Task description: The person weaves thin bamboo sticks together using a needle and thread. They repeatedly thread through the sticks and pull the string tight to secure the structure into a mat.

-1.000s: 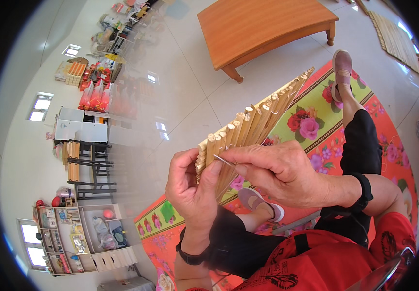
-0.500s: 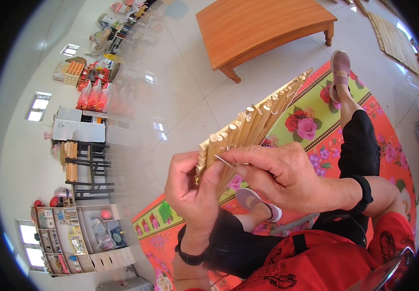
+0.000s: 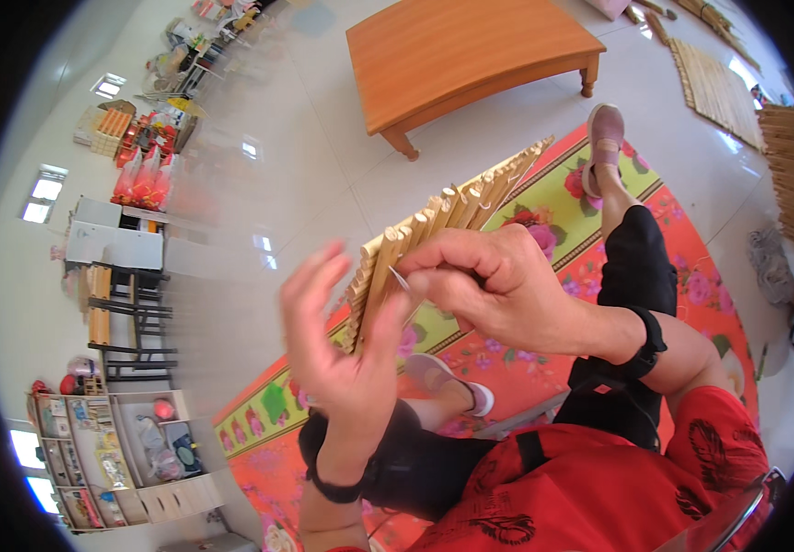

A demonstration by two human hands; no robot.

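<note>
One mat of round wooden sticks (image 3: 436, 215) slants across mid-frame; the right hand (image 3: 503, 290) pinches one thin pointed tool (image 3: 401, 279) at its left end; the left hand (image 3: 346, 354), blurred, is released, fingers spread.

Left hand (image 3: 349, 368) blurred, beside stick mat (image 3: 438, 213). Right hand (image 3: 498, 283), before the mat, hides part of a thin tool (image 3: 400, 278) (kind unclear).

A red-and-green flowered mat (image 3: 691, 285) spreads across a pale tiled floor (image 3: 314, 156); past the mat's far edge stands a low wooden table (image 3: 471, 55), while a straw-coloured panel (image 3: 714, 97), a browner panel (image 3: 793, 175) and a crumpled grey heap (image 3: 770, 267) lie to its right.
</note>
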